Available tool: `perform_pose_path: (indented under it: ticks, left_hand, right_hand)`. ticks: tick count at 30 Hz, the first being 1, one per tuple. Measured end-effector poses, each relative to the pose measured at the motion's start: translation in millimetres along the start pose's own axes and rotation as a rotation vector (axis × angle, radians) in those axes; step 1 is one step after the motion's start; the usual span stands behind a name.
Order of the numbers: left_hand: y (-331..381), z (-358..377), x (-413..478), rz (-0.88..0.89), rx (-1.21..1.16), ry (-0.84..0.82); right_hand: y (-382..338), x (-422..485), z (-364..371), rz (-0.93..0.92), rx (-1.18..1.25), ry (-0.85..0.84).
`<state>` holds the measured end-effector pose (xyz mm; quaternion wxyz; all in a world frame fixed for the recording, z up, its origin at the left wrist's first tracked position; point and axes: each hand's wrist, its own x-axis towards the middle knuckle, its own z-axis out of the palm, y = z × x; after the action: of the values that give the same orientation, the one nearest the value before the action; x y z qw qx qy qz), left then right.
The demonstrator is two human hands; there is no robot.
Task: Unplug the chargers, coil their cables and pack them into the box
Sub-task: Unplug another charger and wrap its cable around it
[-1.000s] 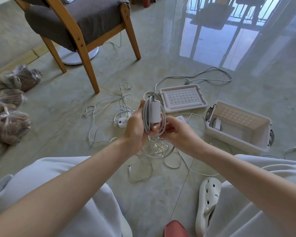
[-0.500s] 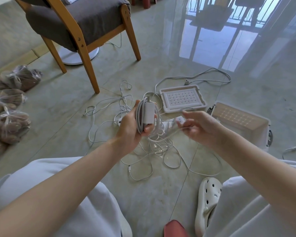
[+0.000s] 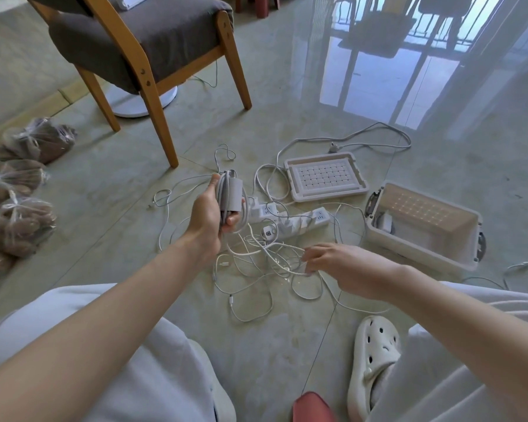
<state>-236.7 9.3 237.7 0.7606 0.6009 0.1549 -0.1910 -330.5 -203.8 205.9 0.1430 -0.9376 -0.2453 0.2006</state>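
The wrapped charger (image 3: 230,197) is held upright above the floor, with the left hand (image 3: 209,219) curled round it. Coiling seems to be the step in hand. The right hand (image 3: 345,268) is low among the loose cables (image 3: 272,263), fingers bent; I cannot tell whether it pinches one. Next, gather the trailing end and carry the bundle to the open box (image 3: 421,248). The power strip (image 3: 305,219) and the tangle could snag it.

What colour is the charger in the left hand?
Pale grey charger, its cable wound round it, gripped by the left hand; the head view shows it.
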Motion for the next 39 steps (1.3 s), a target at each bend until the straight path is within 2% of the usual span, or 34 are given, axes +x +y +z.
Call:
perform_pose_path:
  ticks: [3,5,6,10,11,13,15,17,20,22,24,26,29,30,32,34,35,39]
  left_hand:
    - [-1,5,-1,0.022,0.047,-0.013]
    - [-1,8,-2,0.028,0.052,-0.022]
    - [-1,11,-3,0.024,0.044,-0.027]
    - [-3,17,-3,-0.006,0.04,-0.045]
    - [-4,17,-3,-0.011,0.045,-0.047]
    - [-5,18,-1,-0.015,0.077,-0.041]
    - [-6,17,1,-0.007,0.132,-0.027]
    - [-7,14,4,-0.002,0.161,-0.013]
    - [-8,9,9,-0.012,0.175,0.007]
    - [-8,8,8,-0.007,0.193,0.028]
    - [-7,6,7,0.021,0.235,0.05]
    - [-7,4,8,0.049,0.284,0.072]
    - [-8,1,9,0.054,0.265,0.07]
    - [-8,1,9,0.049,0.254,0.064]
    - [-8,3,8,0.036,0.227,0.042]
    - [-8,6,4,0.03,0.182,0.002]
    - [-8,9,2,0.026,0.157,-0.022]
    - [-8,23,-7,-0.003,0.043,-0.133]
  right_hand:
    - [-3,4,-6,-0.012,-0.053,0.267]
    - [-9,6,-13,-0.005,0.014,0.405]
    - [-14,4,-16,0.007,0.064,0.392]
    - [-38,0,-6,0.076,0.219,-0.03]
    - [-42,0,-1,0.079,0.2,-0.081]
    - [-42,0,6,0.032,0.085,-0.062]
    - [-33,-1,4,0.028,0.025,0.055]
    - [-21,-1,-1,0.117,0.1,0.141]
    - [-10,4,-7,0.347,0.514,0.343]
    - [-7,8,-16,0.548,1.032,0.486]
    - [-1,6,-28,0.627,1.515,0.629]
    - [12,2,-36,0.711,1.634,0.695]
    - [23,0,-30,0.883,1.422,0.601]
    - [24,1,-24,0.924,1.239,0.523]
    - [22,-2,-11,0.926,0.711,0.332]
    - [17,-5,-1,0.773,0.303,0.249]
    - [12,-5,2,0.663,0.223,0.276]
    - [-19,0,-2,0.164,0.187,0.508]
